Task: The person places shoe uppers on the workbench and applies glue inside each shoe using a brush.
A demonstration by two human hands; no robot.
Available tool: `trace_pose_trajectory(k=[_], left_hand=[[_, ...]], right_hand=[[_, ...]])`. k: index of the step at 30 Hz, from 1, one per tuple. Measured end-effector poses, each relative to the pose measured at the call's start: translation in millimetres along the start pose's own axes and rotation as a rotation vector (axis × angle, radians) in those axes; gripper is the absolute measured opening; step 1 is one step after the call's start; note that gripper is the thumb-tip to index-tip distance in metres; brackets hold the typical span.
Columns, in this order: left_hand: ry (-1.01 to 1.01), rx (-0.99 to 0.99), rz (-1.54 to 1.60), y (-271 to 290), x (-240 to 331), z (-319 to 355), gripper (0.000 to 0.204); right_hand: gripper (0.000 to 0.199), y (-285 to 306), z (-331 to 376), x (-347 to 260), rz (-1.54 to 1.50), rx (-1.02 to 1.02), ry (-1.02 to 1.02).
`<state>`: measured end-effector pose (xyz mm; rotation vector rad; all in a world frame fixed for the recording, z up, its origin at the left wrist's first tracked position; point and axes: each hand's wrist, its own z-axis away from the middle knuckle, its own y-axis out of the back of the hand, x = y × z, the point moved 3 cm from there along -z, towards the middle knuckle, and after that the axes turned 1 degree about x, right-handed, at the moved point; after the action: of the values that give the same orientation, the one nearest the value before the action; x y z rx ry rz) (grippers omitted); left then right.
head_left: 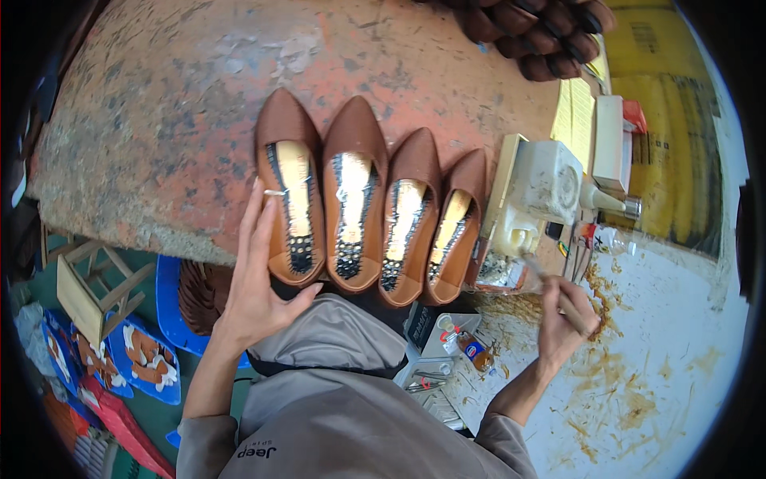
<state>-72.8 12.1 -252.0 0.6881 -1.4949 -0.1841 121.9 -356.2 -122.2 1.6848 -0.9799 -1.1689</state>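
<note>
Four brown pointed shoes stand side by side along the table's front edge, toes pointing away from me, with gold and black strips showing inside. My left hand [267,283] cups the heel of the leftmost shoe [287,120], fingers stretched along its outer side and thumb at the back of the heel. My right hand [566,315] is closed round the wooden handle of a brush [573,311]. The brush's far end reaches the opening of a whitish plastic container [550,180], right of the shoes. Its bristles are hard to make out there.
A worn reddish table [159,144] carries the shoes. Dark brown shoe pieces [542,36] are heaped at the far right. A stained white surface [638,359] lies right, with a small bottle [476,351] near it. Left below are a wooden stool [100,291] and blue trays [144,359].
</note>
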Motion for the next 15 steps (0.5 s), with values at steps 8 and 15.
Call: trace_pose_trajectory(k=[8,15], left_hand=[[0.097,-0.026,0.260,-1,-12,10,0.143],[0.121,0.010,0.287,-1,-15,8,0.141]], right_hand=[[0.019,35,-19,-34,-0.550,-0.047,-0.051],[0.020,-74,-29,-229,-0.606,-0.573,0.574]])
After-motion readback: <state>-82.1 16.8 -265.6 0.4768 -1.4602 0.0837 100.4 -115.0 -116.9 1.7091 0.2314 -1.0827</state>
